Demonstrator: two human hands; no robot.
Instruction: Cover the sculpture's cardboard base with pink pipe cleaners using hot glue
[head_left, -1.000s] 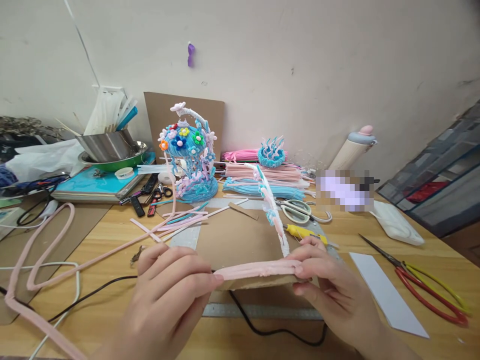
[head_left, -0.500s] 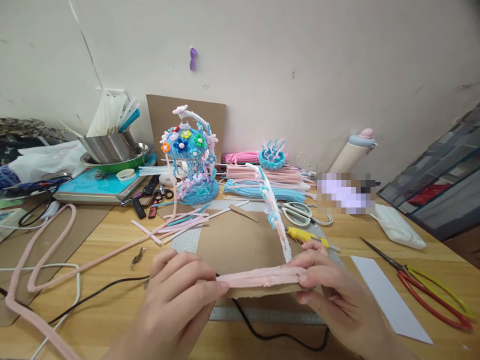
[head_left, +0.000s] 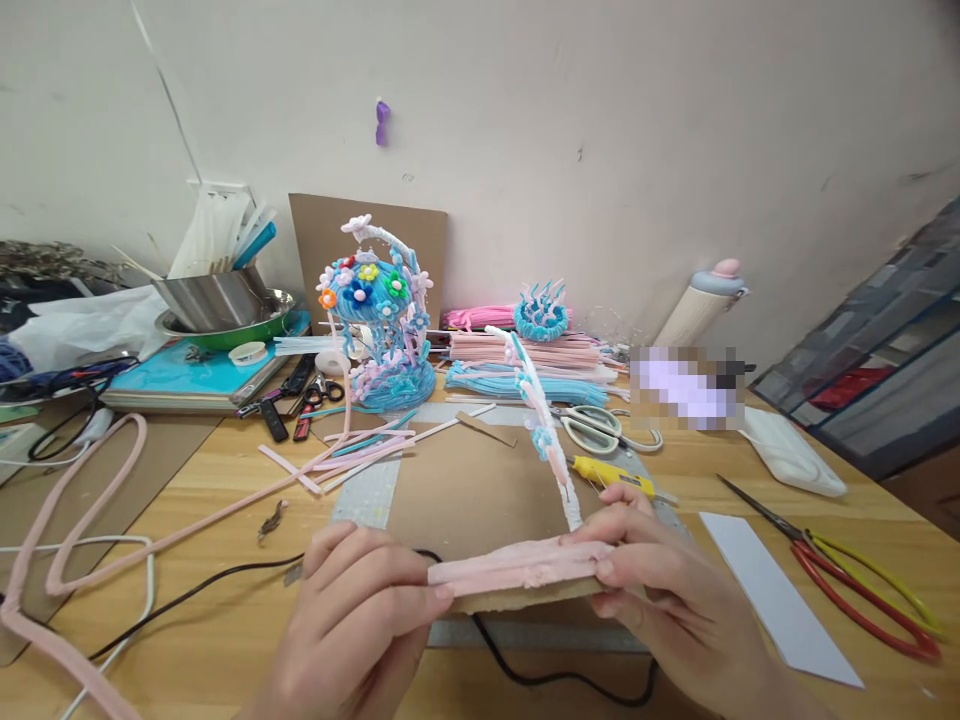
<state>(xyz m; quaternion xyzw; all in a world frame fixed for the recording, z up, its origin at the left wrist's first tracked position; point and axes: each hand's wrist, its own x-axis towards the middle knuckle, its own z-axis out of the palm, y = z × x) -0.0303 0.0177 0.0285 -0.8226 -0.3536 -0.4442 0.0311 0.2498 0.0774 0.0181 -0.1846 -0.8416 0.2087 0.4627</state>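
A cardboard base edged with pale pink pipe cleaners [head_left: 517,570] is held between my two hands, just above the table's front part. My left hand [head_left: 356,615] is closed on its left end, the thumb and fingertips pressing the pink strip. At the right end, my right hand [head_left: 667,590] pinches the base between thumb and fingers. A white wrapped stem [head_left: 553,455] with small blue and pink flowers rises from behind the strip, close to my right fingertips. Its lower end is hidden.
Behind stands a finished-looking blue jellyfish ornament [head_left: 375,290]. Pipe cleaner bundles [head_left: 525,350] lie near the wall. A yellow glue gun [head_left: 611,474], pale-handled scissors [head_left: 592,428] and red-and-yellow-handled scissors [head_left: 862,600] lie right. A black cable [head_left: 225,572] crosses the front; a long pink strand [head_left: 202,525] curls left.
The left end of the base has dipped slightly, with my left hand moving a little lower. My right hand keeps its hold, and the whole view has shifted slightly.
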